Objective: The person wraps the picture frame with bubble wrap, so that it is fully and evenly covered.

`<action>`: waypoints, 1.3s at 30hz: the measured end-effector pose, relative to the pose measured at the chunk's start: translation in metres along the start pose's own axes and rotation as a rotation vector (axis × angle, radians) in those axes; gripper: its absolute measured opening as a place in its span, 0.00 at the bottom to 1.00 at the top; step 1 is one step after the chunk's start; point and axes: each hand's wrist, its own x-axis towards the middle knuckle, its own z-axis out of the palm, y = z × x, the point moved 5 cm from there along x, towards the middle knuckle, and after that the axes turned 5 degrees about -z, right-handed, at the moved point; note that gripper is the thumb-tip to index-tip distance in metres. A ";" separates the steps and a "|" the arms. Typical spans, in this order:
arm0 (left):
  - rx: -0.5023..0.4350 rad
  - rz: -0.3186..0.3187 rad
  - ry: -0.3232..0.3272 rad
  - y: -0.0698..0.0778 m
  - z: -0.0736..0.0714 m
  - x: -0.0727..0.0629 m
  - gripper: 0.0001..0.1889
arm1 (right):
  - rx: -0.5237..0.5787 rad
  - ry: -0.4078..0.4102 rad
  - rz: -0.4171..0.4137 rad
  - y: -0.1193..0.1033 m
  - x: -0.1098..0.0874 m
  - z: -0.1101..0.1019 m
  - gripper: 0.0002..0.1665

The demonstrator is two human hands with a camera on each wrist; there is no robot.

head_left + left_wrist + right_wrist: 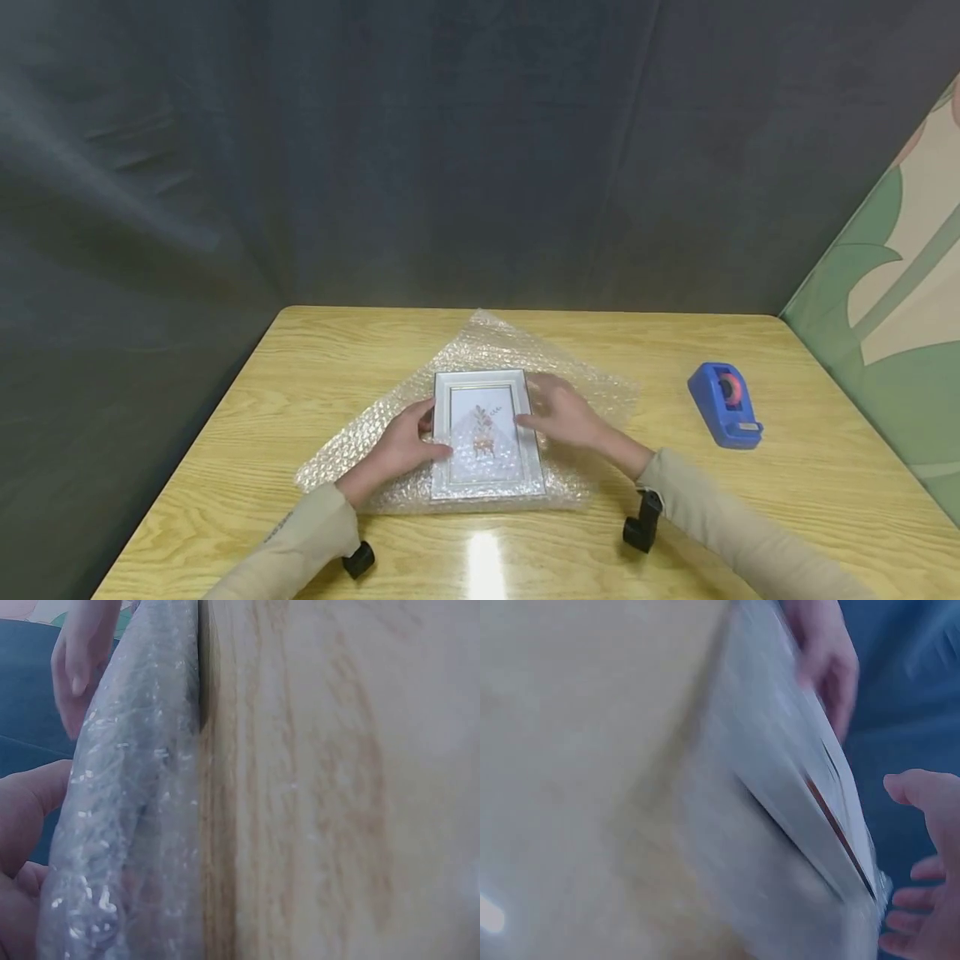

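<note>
A white picture frame (528,475) with a floral print lies face up on a sheet of bubble wrap (480,342). Clear wrap covers the frame's lower part, its fold running along the near edge. My left hand (405,450) holds the frame's left side through the wrap, thumb over the front and fingers at the edge. In the left wrist view, the bubble wrap (127,772) bulges beside that thumb. At the frame's right edge, my right hand (566,412) is spread, and in the right wrist view its fingers (915,922) are apart beside the frame.
A blue tape dispenser (723,408) with a pink-red roll stands on the wooden table (630,342) to the right. Behind the table hangs a dark curtain (465,167). A leaf-patterned panel (900,333) borders the right side.
</note>
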 end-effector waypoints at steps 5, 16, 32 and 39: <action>0.008 -0.001 0.000 0.000 0.001 -0.001 0.47 | 0.058 0.004 0.026 0.032 0.029 -0.010 0.38; 0.023 0.010 -0.009 0.002 0.000 -0.001 0.48 | 0.106 0.014 0.069 0.081 0.074 -0.007 0.37; 0.013 0.027 -0.020 0.001 0.001 0.000 0.46 | 0.131 -0.040 0.127 0.093 0.100 0.008 0.38; 0.012 0.005 -0.020 0.001 0.000 0.002 0.46 | 0.171 0.069 0.115 0.088 0.105 0.007 0.32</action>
